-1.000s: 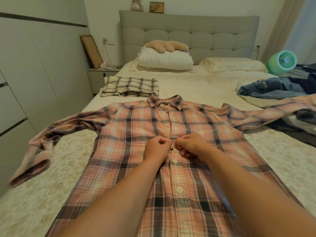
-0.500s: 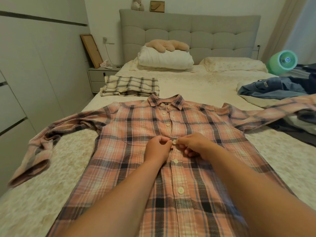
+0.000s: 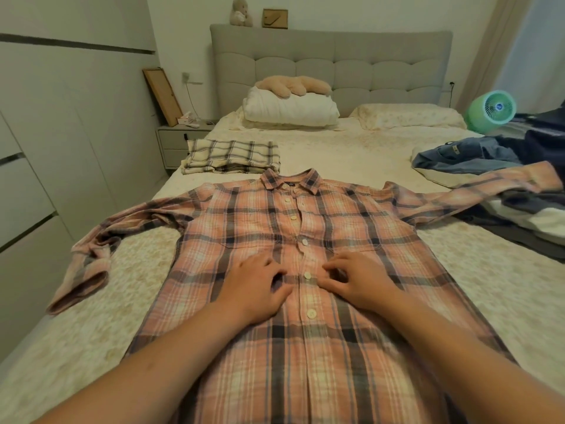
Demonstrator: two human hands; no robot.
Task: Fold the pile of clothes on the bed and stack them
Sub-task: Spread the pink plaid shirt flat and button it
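Note:
A pink plaid shirt point(image 3: 244, 228) lies face up on the bed point(image 3: 351, 154), sleeves spread to both sides, front buttoned. My left hand point(image 3: 256, 286) rests palm down on the shirt just left of the button row, fingers spread. My right hand point(image 3: 357, 280) rests on the cloth just right of the buttons with its fingers loosely bent, holding nothing. A folded cream checked garment point(image 3: 232, 156) lies beyond the collar on the left. A pile of unfolded clothes point(image 3: 489, 157), with blue denim on top, lies at the right edge under the shirt's right sleeve.
White pillows point(image 3: 290, 110) with a plush toy point(image 3: 293, 85) sit at the grey headboard. A nightstand point(image 3: 180, 142) and wardrobe doors point(image 3: 61, 148) line the left side. A green fan point(image 3: 492, 110) stands at the far right.
Both hands let go of the button they were pinching at the placket, moved slightly apart and towards me, and now lie on the shirt on either side of the button row.

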